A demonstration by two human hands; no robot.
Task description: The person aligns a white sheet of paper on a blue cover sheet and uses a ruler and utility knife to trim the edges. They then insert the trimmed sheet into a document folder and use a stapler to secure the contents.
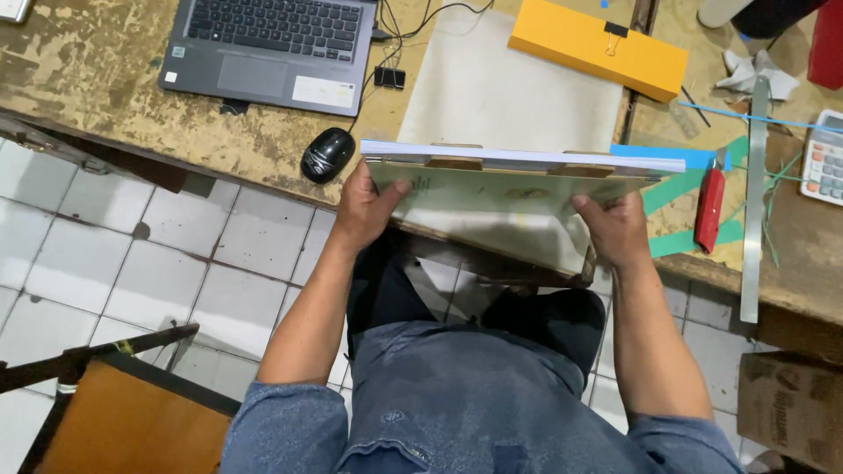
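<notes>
Head view, looking down. The left hand [367, 211] grips the left end of a book [518, 171], thumb on top and the other fingers hidden under it. The right hand [617, 230] grips the right end the same way. Both hands are closed on it. The book is held up on its edge, just above the near rim of the table [105, 96]. It looks thick, with a white block of pages, a pale green cover facing the person, and brown strips along the top edge.

From the hands outward: at 10 o'clock from the left hand sits one black mouse [327, 154]. Farther at 11 o'clock is one grey laptop [268, 48]. Behind the book lies one big pale sheet [500, 88]. At 12 o'clock is one yellow board [597, 46] with one black clip [616, 30] on it. Another black clip [390, 77] lies near the laptop. At 3 o'clock from the right hand is one red knife [709, 209], then one long metal ruler [753, 202], then one calculator [825, 156]. Green tape strips [694, 197] lie beside the knife.

The table is old wood, scratched and worn. The floor [105, 263] has pale tiles. At 7 o'clock stands one brown stool [132, 421]. At 4 o'clock is one cardboard box [790, 404].
</notes>
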